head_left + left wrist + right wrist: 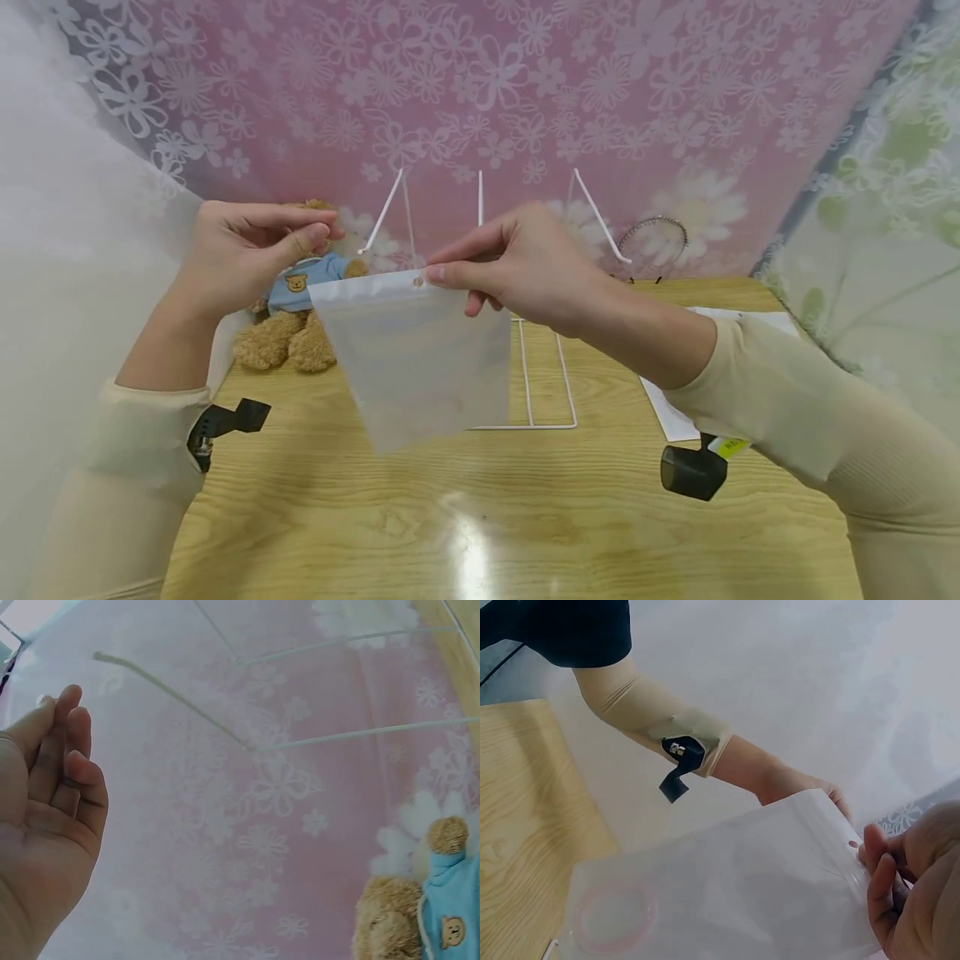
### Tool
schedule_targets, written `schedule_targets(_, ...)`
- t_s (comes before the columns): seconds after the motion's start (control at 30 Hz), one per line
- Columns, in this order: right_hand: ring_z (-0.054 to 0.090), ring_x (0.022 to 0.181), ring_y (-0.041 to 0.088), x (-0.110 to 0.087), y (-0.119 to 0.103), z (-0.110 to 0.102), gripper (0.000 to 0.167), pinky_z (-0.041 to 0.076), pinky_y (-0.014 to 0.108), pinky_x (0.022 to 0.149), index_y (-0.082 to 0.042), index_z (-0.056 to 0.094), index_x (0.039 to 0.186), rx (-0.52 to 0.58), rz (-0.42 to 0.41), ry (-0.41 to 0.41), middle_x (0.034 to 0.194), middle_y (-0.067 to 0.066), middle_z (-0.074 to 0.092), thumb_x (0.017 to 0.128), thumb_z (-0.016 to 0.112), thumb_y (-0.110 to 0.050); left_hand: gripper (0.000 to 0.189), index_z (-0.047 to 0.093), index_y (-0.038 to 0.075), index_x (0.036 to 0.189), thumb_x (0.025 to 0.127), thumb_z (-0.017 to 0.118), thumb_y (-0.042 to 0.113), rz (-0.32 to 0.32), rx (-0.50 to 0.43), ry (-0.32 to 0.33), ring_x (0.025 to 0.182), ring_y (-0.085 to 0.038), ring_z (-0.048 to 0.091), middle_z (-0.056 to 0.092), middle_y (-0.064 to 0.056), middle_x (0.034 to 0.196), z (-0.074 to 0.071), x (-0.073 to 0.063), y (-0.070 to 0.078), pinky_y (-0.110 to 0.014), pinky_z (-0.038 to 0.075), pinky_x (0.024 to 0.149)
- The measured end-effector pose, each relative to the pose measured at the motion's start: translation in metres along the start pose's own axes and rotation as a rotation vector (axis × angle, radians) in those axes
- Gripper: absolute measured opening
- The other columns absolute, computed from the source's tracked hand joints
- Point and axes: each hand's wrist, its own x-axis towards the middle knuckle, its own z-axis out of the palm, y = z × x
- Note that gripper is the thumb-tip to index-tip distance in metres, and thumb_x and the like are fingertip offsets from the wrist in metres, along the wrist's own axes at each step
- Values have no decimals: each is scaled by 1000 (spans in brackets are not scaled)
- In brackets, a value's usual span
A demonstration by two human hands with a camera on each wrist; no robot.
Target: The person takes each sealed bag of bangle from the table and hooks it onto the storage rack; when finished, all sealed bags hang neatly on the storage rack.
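A frosted zip bag (427, 367) hangs in front of the white wire rack (551, 425). My right hand (536, 267) pinches its top strip beside a small round hole. In the right wrist view a pink ring (615, 916) shows through the lower part of the bag (735, 870), and my right hand (922, 877) grips the top edge. Left of the bag's top corner, my left hand (247, 250) is raised, apart from the bag, with thumb and fingertips close together. No object shows in that left hand (56, 795) in the left wrist view.
The rack's prongs (381, 212) point forward behind the bag. A teddy bear in a blue shirt (300, 283) sits at the back left of the wooden table (375, 533). White sheets (667, 412) lie at right, and a dark headband (660, 221) stands behind.
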Motion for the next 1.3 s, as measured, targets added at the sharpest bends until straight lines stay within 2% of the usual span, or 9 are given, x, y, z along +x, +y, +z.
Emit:
schedule_targets(0.07, 68, 64, 21, 5, -3, 3, 11, 47, 24, 55, -18, 82, 98, 15, -1, -2, 100, -3, 77, 89, 78, -22, 19, 67, -22, 106, 88, 61, -18, 14, -32, 4, 88, -14, 75, 78, -8, 99, -3, 2, 8, -19, 60, 79)
schedule_targets(0.2, 68, 63, 19, 14, -9, 7, 10, 53, 26, 60, -17, 82, 97, 33, 4, 2, 98, -3, 77, 89, 78, -21, 19, 66, -23, 106, 88, 61, -18, 42, -34, -18, 88, -15, 76, 78, -9, 98, -4, 7, 22, -19, 59, 79)
schedule_targets(0.4, 69, 63, 18, 28, -12, 15, 10, 56, 28, 63, -15, 82, 97, 57, 10, 17, 96, -2, 77, 89, 78, -19, 17, 65, -24, 104, 88, 62, -18, 23, -26, 3, 84, -18, 76, 78, -13, 95, -3, 10, 42, -23, 60, 78)
schedule_targets(0.5, 69, 62, 17, 35, -12, 21, 9, 55, 26, 62, -13, 82, 96, 81, 17, 2, 94, -1, 77, 89, 78, -17, 17, 66, -25, 101, 86, 64, -19, 77, -32, 6, 82, -20, 75, 78, -16, 94, 0, 10, 53, -25, 61, 77)
schedule_targets(0.63, 70, 64, 17, 43, -11, 27, 9, 55, 25, 60, -13, 82, 96, 67, 20, -1, 91, -1, 77, 89, 78, -17, 18, 65, -27, 98, 83, 68, -18, 208, -99, -61, 82, -24, 75, 76, -22, 96, 6, 13, 66, -26, 61, 78)
schedule_targets(0.7, 71, 65, 17, 47, -12, 28, 9, 55, 24, 60, -14, 82, 95, 42, 19, 16, 90, -1, 77, 88, 78, -18, 18, 65, -28, 97, 83, 70, -17, 248, -126, -97, 83, -24, 76, 75, -24, 96, 11, 17, 70, -27, 62, 78)
schedule_targets(0.9, 70, 65, 16, 57, -14, 27, 13, 55, 24, 61, -11, 81, 99, 23, 35, 28, 89, 0, 77, 88, 78, -18, 19, 68, -24, 97, 84, 73, -11, 283, -163, -158, 84, -21, 76, 76, -20, 99, 22, 16, 63, -21, 60, 73)
schedule_targets(1.13, 71, 67, 16, 66, -12, 31, 13, 54, 22, 61, -9, 81, 99, 16, 37, -6, 87, 0, 78, 89, 77, -17, 18, 70, -19, 100, 85, 72, -8, 270, -178, -215, 90, -19, 75, 77, -16, 102, 32, -6, 45, -20, 60, 73)
schedule_targets(1.3, 73, 74, 18, 69, -14, 30, 12, 58, 26, 68, -10, 81, 98, -2, 56, -26, 88, 0, 78, 89, 77, -17, 17, 72, -16, 101, 85, 71, -11, 258, -177, -240, 91, -18, 74, 77, -14, 104, 39, -21, 32, -18, 56, 70)
